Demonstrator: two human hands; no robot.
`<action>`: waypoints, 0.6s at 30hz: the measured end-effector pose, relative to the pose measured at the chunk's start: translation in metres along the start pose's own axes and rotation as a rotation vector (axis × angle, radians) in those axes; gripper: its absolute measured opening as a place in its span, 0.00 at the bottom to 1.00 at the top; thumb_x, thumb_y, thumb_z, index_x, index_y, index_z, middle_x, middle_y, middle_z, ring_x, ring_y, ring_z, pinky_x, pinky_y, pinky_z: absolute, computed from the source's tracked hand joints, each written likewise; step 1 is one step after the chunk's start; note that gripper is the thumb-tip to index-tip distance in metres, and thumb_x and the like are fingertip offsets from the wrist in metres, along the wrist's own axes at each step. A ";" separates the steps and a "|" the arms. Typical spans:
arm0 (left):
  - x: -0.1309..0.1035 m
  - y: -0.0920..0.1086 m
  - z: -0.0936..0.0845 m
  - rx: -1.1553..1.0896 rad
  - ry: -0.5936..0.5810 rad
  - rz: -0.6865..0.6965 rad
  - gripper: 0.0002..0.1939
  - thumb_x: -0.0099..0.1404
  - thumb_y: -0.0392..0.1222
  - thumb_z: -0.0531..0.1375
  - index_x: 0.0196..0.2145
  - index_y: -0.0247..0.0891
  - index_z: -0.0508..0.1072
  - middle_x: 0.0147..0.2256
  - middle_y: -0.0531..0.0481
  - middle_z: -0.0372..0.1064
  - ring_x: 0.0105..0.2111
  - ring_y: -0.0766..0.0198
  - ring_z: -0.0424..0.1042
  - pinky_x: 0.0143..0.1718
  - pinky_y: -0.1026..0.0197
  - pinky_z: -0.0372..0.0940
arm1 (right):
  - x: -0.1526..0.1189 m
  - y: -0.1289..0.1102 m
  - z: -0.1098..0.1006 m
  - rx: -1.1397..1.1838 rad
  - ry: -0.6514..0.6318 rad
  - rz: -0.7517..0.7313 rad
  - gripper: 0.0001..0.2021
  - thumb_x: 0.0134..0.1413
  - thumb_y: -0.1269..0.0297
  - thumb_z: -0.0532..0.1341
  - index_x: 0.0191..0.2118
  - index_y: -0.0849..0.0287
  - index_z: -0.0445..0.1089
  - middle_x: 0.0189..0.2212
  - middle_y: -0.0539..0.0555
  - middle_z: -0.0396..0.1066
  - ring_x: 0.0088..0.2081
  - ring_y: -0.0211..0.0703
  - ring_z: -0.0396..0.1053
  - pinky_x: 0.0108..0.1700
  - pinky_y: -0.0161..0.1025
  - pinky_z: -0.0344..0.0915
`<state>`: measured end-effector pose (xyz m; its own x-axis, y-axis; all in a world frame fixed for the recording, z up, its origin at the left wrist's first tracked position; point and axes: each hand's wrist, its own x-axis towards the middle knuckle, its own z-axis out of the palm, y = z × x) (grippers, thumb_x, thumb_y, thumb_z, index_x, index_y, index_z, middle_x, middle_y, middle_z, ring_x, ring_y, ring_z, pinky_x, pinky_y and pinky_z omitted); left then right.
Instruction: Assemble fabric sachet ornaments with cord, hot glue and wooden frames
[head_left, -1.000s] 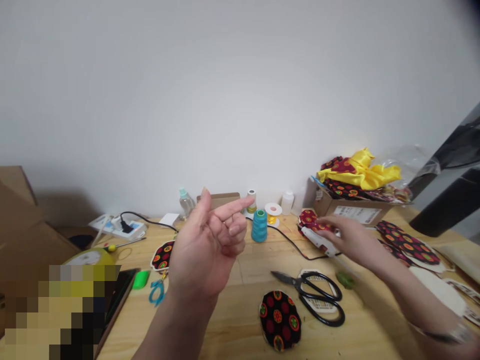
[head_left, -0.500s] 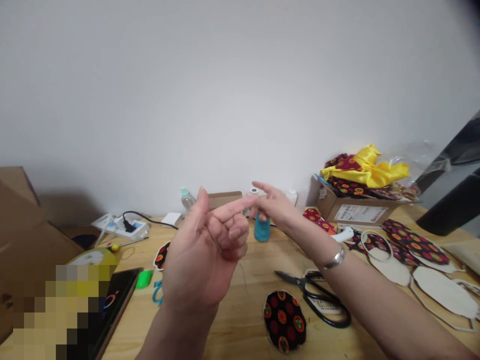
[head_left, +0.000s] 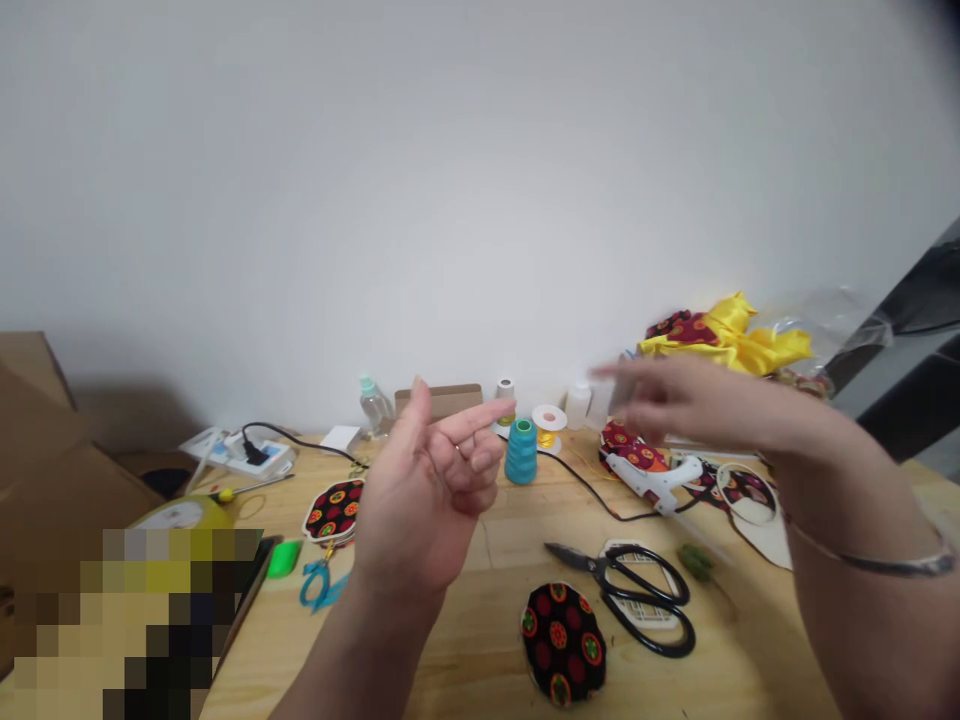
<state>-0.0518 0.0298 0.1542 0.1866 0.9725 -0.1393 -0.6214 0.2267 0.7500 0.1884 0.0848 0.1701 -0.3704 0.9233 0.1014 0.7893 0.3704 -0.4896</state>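
Note:
My left hand (head_left: 431, 490) is raised palm-up over the table, index finger stretched to the right, thumb up and the other fingers curled in. A tiny shiny spot shows at the curled fingers, too small to name. My right hand (head_left: 667, 400), blurred, is in the air at the right with one finger pointing left; what its bent fingers hold, if anything, is unclear. Below lie a round patterned fabric piece (head_left: 564, 645) and black-handled scissors (head_left: 637, 590) over a white lattice piece. A teal thread cone (head_left: 521, 455) stands just beyond my left fingertip.
A white glue gun (head_left: 652, 480) with a black cord lies at the right, before a box of yellow and patterned cloth (head_left: 750, 340). At the left are a cardboard box (head_left: 52, 480), a power strip (head_left: 247, 455), blue ribbon (head_left: 322, 590) and a fabric piece (head_left: 334, 508).
My right hand has moved away from my left index fingertip, far to the right and nearer to me. My left hand has shifted slightly right with its fingers in nearly the same pose.

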 end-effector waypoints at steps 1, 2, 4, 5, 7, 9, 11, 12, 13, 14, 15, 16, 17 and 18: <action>0.002 -0.003 0.001 0.012 0.009 -0.012 0.35 0.66 0.59 0.44 0.40 0.20 0.73 0.16 0.53 0.54 0.16 0.74 0.47 0.15 0.71 0.42 | -0.006 0.006 0.007 -0.182 -0.102 0.011 0.22 0.45 0.65 0.62 0.50 0.58 0.69 0.32 0.57 0.75 0.33 0.47 0.72 0.32 0.38 0.63; 0.004 -0.005 0.002 0.028 0.017 -0.025 0.35 0.65 0.59 0.44 0.40 0.20 0.73 0.17 0.53 0.55 0.16 0.74 0.47 0.15 0.71 0.41 | -0.011 0.010 0.015 -0.352 -0.082 0.054 0.17 0.45 0.65 0.61 0.44 0.58 0.73 0.32 0.58 0.75 0.35 0.50 0.71 0.33 0.40 0.62; 0.008 -0.012 0.005 0.064 0.027 -0.051 0.35 0.65 0.59 0.44 0.41 0.20 0.72 0.17 0.51 0.58 0.15 0.75 0.47 0.15 0.71 0.41 | -0.020 0.011 0.028 -0.524 0.025 0.144 0.11 0.49 0.67 0.57 0.38 0.58 0.75 0.31 0.59 0.74 0.34 0.51 0.71 0.32 0.40 0.60; 0.009 -0.016 0.005 0.080 0.027 -0.060 0.35 0.65 0.60 0.44 0.42 0.20 0.72 0.18 0.50 0.59 0.15 0.75 0.46 0.16 0.71 0.40 | -0.024 0.008 0.032 -0.514 0.091 0.160 0.10 0.51 0.66 0.56 0.35 0.58 0.74 0.29 0.58 0.74 0.32 0.49 0.70 0.31 0.39 0.59; 0.012 -0.023 0.006 0.105 0.017 -0.063 0.36 0.65 0.61 0.44 0.44 0.21 0.70 0.19 0.49 0.61 0.15 0.76 0.46 0.16 0.71 0.39 | -0.030 -0.003 0.038 -0.330 0.195 0.126 0.14 0.56 0.60 0.54 0.26 0.59 0.72 0.23 0.54 0.70 0.25 0.41 0.65 0.27 0.35 0.55; 0.013 -0.029 0.007 0.127 0.003 -0.045 0.36 0.64 0.62 0.45 0.46 0.22 0.69 0.20 0.49 0.62 0.15 0.76 0.46 0.16 0.70 0.38 | -0.034 -0.016 0.042 -0.023 0.220 0.007 0.20 0.58 0.55 0.52 0.21 0.59 0.67 0.17 0.50 0.62 0.21 0.35 0.57 0.23 0.33 0.50; 0.014 -0.033 0.007 0.150 -0.002 -0.011 0.37 0.63 0.63 0.45 0.48 0.23 0.68 0.20 0.49 0.62 0.16 0.75 0.46 0.17 0.70 0.38 | -0.033 -0.025 0.047 0.251 0.205 -0.069 0.21 0.59 0.52 0.52 0.21 0.59 0.67 0.16 0.48 0.57 0.19 0.33 0.53 0.21 0.32 0.48; 0.013 -0.034 0.008 0.162 -0.001 0.005 0.38 0.63 0.64 0.45 0.49 0.23 0.67 0.20 0.49 0.62 0.16 0.75 0.46 0.17 0.69 0.38 | -0.032 -0.026 0.050 0.352 0.190 -0.073 0.21 0.58 0.52 0.52 0.21 0.60 0.67 0.16 0.47 0.57 0.19 0.32 0.52 0.21 0.32 0.48; 0.013 -0.036 0.008 0.174 0.003 0.019 0.38 0.62 0.64 0.45 0.50 0.24 0.67 0.20 0.49 0.62 0.16 0.75 0.46 0.17 0.69 0.38 | -0.030 -0.026 0.054 0.433 0.168 -0.065 0.21 0.58 0.52 0.52 0.23 0.60 0.68 0.16 0.47 0.58 0.19 0.32 0.53 0.21 0.32 0.48; 0.012 -0.037 0.009 0.182 0.007 0.031 0.38 0.62 0.64 0.45 0.50 0.24 0.67 0.21 0.48 0.63 0.16 0.75 0.46 0.17 0.69 0.38 | -0.027 -0.025 0.058 0.499 0.136 -0.050 0.20 0.58 0.52 0.52 0.24 0.60 0.70 0.17 0.48 0.59 0.20 0.32 0.54 0.21 0.32 0.49; 0.012 -0.038 0.009 0.187 0.010 0.040 0.37 0.62 0.64 0.45 0.51 0.25 0.67 0.21 0.48 0.63 0.16 0.75 0.46 0.17 0.69 0.38 | -0.024 -0.024 0.061 0.558 0.096 -0.031 0.20 0.58 0.51 0.53 0.25 0.61 0.71 0.18 0.49 0.61 0.20 0.32 0.55 0.21 0.32 0.50; 0.011 -0.038 0.009 0.188 0.012 0.047 0.37 0.63 0.64 0.46 0.51 0.26 0.67 0.22 0.47 0.64 0.16 0.74 0.46 0.17 0.68 0.39 | -0.021 -0.022 0.065 0.613 0.056 -0.017 0.21 0.58 0.51 0.52 0.26 0.61 0.71 0.18 0.50 0.63 0.20 0.32 0.56 0.21 0.32 0.50; 0.011 -0.039 0.010 0.183 0.014 0.051 0.36 0.63 0.63 0.46 0.51 0.26 0.67 0.23 0.46 0.65 0.17 0.74 0.47 0.17 0.68 0.39 | -0.019 -0.020 0.067 0.666 0.024 -0.008 0.21 0.58 0.50 0.52 0.27 0.62 0.72 0.19 0.51 0.65 0.20 0.32 0.57 0.21 0.32 0.51; 0.011 -0.040 0.010 0.173 0.018 0.058 0.35 0.63 0.63 0.46 0.50 0.27 0.68 0.24 0.46 0.66 0.17 0.74 0.48 0.17 0.68 0.39 | -0.017 -0.019 0.069 0.714 0.005 -0.007 0.22 0.57 0.49 0.52 0.27 0.62 0.72 0.19 0.51 0.65 0.20 0.32 0.57 0.20 0.32 0.51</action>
<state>-0.0174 0.0314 0.1295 0.1402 0.9847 -0.1031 -0.4904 0.1595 0.8568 0.1454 0.0546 0.1177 -0.3705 0.9223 0.1097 0.2732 0.2211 -0.9362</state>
